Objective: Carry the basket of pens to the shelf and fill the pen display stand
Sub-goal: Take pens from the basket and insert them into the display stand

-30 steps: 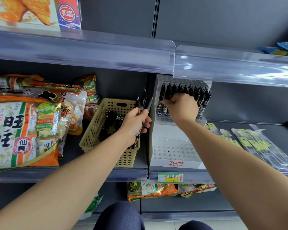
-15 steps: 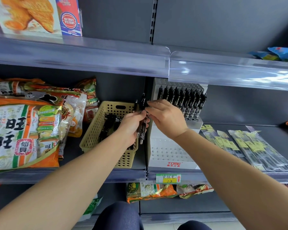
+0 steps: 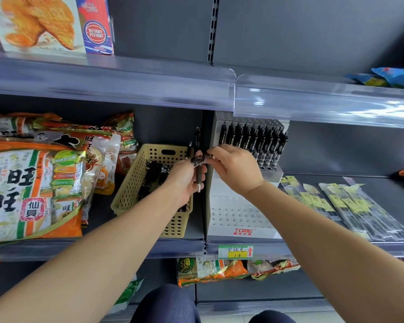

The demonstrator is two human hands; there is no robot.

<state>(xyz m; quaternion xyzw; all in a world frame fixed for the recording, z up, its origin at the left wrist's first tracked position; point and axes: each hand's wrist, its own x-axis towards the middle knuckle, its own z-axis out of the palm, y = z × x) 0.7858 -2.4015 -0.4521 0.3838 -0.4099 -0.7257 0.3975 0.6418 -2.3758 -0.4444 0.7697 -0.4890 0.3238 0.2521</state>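
Two bare hands meet in front of the grey metal shelf. The left hand is curled round a small bunch of black click pens, held upright with the tips down. The right hand pinches a single black pen at the top of that bunch with finger and thumb. Just behind the left hand sits the tan plastic basket with holes, with more black pens in it. Right beside it stands the white stepped pen display stand. Its top step holds a row of black pens; its lower steps show open holes. Big orange snack bags lie to the left.
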